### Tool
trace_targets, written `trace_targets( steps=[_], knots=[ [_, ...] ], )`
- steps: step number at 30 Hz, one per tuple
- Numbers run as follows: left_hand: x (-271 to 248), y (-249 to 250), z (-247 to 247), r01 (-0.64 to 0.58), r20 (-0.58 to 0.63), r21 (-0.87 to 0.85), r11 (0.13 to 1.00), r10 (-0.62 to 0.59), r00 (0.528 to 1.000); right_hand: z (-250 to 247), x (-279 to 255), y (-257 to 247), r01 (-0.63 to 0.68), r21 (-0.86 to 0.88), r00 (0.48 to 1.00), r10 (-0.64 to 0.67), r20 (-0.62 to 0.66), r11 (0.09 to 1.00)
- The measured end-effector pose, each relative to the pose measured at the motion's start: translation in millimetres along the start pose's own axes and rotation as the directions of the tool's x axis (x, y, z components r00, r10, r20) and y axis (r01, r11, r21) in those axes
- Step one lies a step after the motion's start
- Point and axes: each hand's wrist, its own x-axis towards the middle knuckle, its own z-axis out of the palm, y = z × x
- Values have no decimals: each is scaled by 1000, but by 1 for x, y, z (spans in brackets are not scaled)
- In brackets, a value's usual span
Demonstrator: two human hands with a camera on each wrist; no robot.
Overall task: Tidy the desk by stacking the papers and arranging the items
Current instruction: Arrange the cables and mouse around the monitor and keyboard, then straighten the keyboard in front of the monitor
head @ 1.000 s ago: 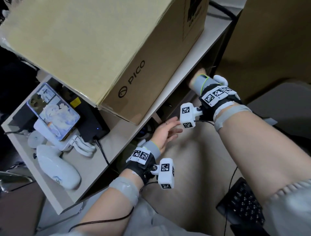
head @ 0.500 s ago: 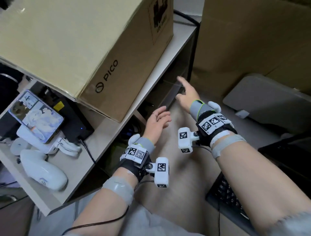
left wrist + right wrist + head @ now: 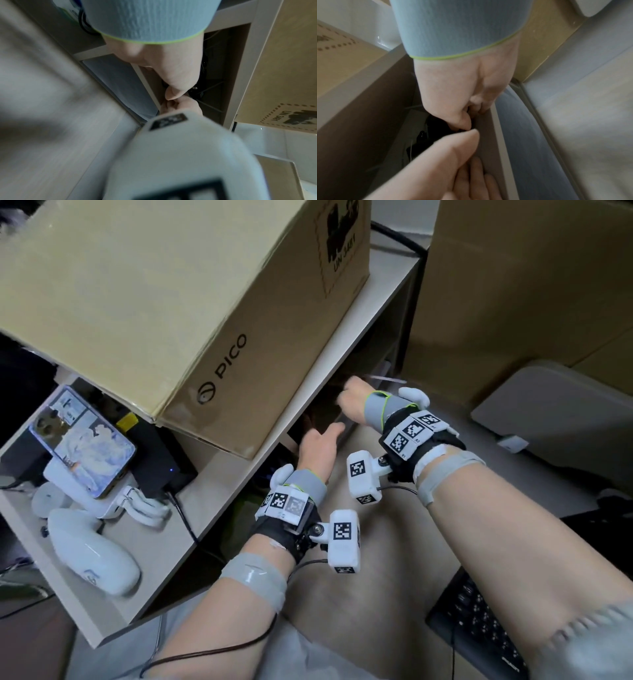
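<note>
Both hands reach into the dark compartment under the shelf top [image 3: 346, 337]. An upright panel [image 3: 485, 143] stands at its mouth, beige on the inner side with a pale edge [image 3: 147, 86]. My right hand [image 3: 352, 398] curls its fingers [image 3: 479, 105] over the panel's top edge, with its thumb on the inner side. My left hand [image 3: 320, 443] lies just beside it, its straight fingers [image 3: 476, 174] flat against the panel's inner face and its thumb [image 3: 173, 93] close to the right hand. No papers show clearly. In the head view the fingertips of both hands are hidden.
A large PICO cardboard box [image 3: 154, 302] fills the shelf top. Left of it are a phone on a stand [image 3: 85, 446] and a white controller [image 3: 92, 553]. Cables and dark items [image 3: 205, 88] lie inside the compartment. A black keyboard [image 3: 479, 631] sits at lower right.
My right hand, stretched out with straight fingers half a second ago, has curled over the panel's edge. My left hand has moved forward into the compartment beside it.
</note>
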Motion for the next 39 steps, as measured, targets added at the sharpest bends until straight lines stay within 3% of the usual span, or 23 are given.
trace_targets(
  steps=[2, 4, 6, 10, 15, 18, 22, 26, 29, 35, 39],
  knots=[
    [0, -1, -2, -11, 3, -15, 1000, 11, 1000, -3, -1, -1, 28, -5, 999, -28, 16, 1000],
    [-3, 2, -5, -93, 43, -42, 995, 95, 995, -12, -9, 6, 111, 37, 994, -110, -15, 993],
    [-8, 2, -4, -211, 101, -100, 972, 221, 970, -19, -18, 22, 177, 208, 984, -173, -40, 962],
    [-31, -5, 9, -283, 177, -168, 944, 311, 934, -25, -64, 58, 296, 391, 955, -257, -150, 871],
    [-82, -33, 35, -169, 325, -161, 972, 214, 921, -21, -144, 124, 198, 580, 965, -54, -256, 790],
    [-116, -54, 54, -124, 401, -79, 989, 145, 904, -19, -187, 164, 192, 674, 958, 12, -285, 713],
    [-155, -104, 85, -83, 443, 31, 996, 61, 894, -7, -247, 233, 120, 756, 930, 193, -313, 643],
    [-190, -151, 111, -47, 497, 182, 982, -51, 867, 14, -294, 308, 10, 796, 866, 393, -309, 605],
    [-206, -170, 128, -72, 504, 254, 965, -69, 861, 19, -314, 349, -10, 831, 807, 495, -321, 556],
    [-205, -198, 170, -71, 486, 355, 932, -119, 866, 23, -370, 411, -88, 810, 606, 676, -419, 580],
    [-214, -213, 186, -129, 451, 476, 870, -116, 885, 26, -403, 462, -248, 822, 446, 814, -373, 513]
  ],
)
